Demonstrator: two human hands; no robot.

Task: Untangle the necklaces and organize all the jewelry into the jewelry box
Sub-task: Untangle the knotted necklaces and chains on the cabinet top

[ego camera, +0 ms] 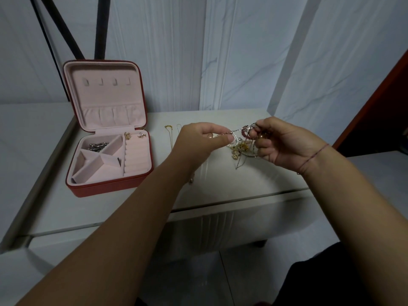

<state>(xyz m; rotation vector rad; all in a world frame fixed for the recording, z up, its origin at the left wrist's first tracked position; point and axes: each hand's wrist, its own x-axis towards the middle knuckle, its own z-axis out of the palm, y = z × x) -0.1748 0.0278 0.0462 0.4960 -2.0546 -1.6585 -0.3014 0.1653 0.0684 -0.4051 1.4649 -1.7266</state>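
A red jewelry box (106, 186) with pink lining stands open at the table's left. A silver chain (98, 146) lies in its back compartment and two gold earrings (134, 135) sit at the top of the ring rolls. Above the table's middle, a tangled bundle of necklaces (240, 146) with pearls, red beads and gold pieces hangs between my hands. My left hand (198, 140) pinches a thin chain of the tangle. My right hand (284, 142) grips the tangle's right side. Two thin gold necklaces (172, 134) lie straight on the table behind my left hand.
The white table (220, 186) has a front edge just below my forearms and a drawer front beneath it. White curtains hang behind. Black stand legs (66, 29) rise behind the box. A dark red door frame (375, 102) is at the right.
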